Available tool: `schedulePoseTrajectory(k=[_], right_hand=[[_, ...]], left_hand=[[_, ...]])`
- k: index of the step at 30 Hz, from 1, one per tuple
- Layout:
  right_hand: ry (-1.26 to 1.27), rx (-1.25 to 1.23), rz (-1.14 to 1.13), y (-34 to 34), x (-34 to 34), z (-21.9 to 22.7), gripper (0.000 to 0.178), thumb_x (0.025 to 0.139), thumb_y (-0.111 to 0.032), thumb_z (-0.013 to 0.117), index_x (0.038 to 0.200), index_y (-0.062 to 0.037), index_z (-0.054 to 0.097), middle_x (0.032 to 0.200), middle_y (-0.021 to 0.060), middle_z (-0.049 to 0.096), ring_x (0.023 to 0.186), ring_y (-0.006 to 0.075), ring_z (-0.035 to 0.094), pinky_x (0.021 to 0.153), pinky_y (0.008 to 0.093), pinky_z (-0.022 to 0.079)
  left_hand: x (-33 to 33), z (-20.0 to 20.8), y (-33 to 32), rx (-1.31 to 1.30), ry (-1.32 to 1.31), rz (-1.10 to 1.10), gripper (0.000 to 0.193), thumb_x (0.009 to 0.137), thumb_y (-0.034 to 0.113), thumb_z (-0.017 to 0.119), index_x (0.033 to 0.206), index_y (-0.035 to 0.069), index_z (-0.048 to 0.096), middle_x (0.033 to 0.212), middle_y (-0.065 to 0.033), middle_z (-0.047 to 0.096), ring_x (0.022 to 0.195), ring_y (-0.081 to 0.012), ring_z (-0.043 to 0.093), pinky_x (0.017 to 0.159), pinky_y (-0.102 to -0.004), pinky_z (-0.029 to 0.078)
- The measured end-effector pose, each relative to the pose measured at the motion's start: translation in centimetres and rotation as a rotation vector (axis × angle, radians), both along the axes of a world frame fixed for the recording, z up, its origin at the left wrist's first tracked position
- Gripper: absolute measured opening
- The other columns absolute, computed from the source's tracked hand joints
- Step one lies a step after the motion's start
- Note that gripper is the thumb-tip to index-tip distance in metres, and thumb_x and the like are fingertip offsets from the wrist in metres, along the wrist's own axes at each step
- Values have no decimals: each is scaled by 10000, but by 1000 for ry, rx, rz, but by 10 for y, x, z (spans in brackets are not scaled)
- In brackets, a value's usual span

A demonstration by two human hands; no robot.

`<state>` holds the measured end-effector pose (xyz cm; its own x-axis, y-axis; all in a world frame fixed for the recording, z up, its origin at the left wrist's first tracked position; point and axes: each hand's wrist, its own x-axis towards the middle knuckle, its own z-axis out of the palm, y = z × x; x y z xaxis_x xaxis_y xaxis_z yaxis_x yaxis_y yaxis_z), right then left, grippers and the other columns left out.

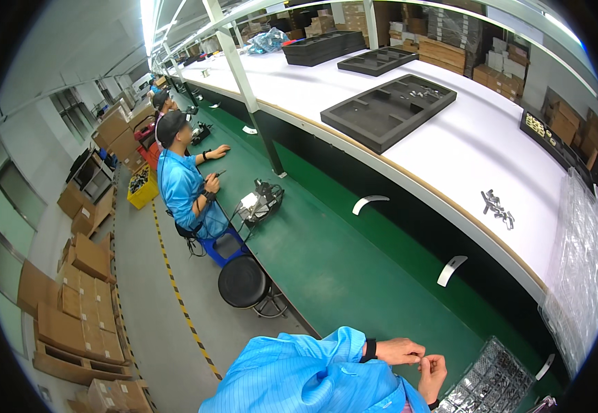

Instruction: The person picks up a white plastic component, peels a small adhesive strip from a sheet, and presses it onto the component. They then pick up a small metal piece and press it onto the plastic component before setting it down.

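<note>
My left hand (396, 351) and my right hand (433, 376) meet at the fingertips over the green bench top (381, 310), near its front edge. Both are closed in a pinch. Whatever lies between the fingers is too small or hidden to make out. Blue sleeves cover my arms, and a black band (369, 350) circles my left wrist. Close to my right hand lies a clear plastic tray (458, 401) with many small compartments, holding dark and shiny little parts.
A raised white shelf (443, 165) runs beyond the bench, carrying black foam trays (388, 110), small dark metal-looking parts (498, 208) and stacked clear plastic trays (578, 268). Left along the bench are a round black stool (242, 282), a device with cables (261, 203) and a seated co-worker (182, 182).
</note>
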<state>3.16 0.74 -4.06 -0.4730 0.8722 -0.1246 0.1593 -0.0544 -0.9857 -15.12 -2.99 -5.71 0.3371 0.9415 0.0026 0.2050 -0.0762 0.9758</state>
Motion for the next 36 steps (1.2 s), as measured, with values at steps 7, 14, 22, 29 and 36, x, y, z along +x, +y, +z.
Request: schedulePoseTrajectory(k=[7, 14, 22, 29, 36], right_hand=[[10, -15, 11, 3, -1, 0, 88, 887, -57, 580, 866, 1, 518, 728, 26, 561, 619, 69, 503, 560, 205, 413], [24, -19, 16, 4, -3, -3, 75, 895, -50, 566, 867, 0, 517, 732, 27, 560, 627, 70, 504, 566, 203, 415], [26, -12, 48, 3, -3, -2, 75, 868, -22, 591, 881, -9, 518, 733, 15, 544, 628, 65, 495, 569, 200, 408], [17, -41, 32, 0, -2, 0, 107, 839, 13, 606, 906, -10, 525, 758, 9, 546, 654, 55, 495, 580, 192, 399], [32, -10, 32, -1, -3, -1, 97, 843, 6, 607, 900, -5, 529, 758, 10, 550, 653, 53, 497, 576, 191, 398]], left_hand=[[0, 1, 1, -35, -6, 17, 203, 928, 225, 463, 887, 39, 534, 750, -111, 580, 711, -274, 560, 636, -398, 416], [-1, -4, 1, -51, -25, 21, 207, 931, 229, 445, 901, 39, 522, 772, -102, 611, 731, -271, 593, 656, -395, 442], [-1, -4, -3, 11, -1, 54, 184, 920, 225, 460, 890, 53, 518, 733, -107, 580, 692, -285, 563, 614, -402, 409], [-2, 3, -5, 16, 2, 40, 148, 904, 193, 490, 893, 49, 520, 736, -108, 565, 696, -282, 550, 615, -404, 403], [-3, 0, -6, 30, 18, 30, 153, 916, 194, 483, 912, 46, 522, 746, -116, 564, 717, -284, 551, 633, -411, 404]])
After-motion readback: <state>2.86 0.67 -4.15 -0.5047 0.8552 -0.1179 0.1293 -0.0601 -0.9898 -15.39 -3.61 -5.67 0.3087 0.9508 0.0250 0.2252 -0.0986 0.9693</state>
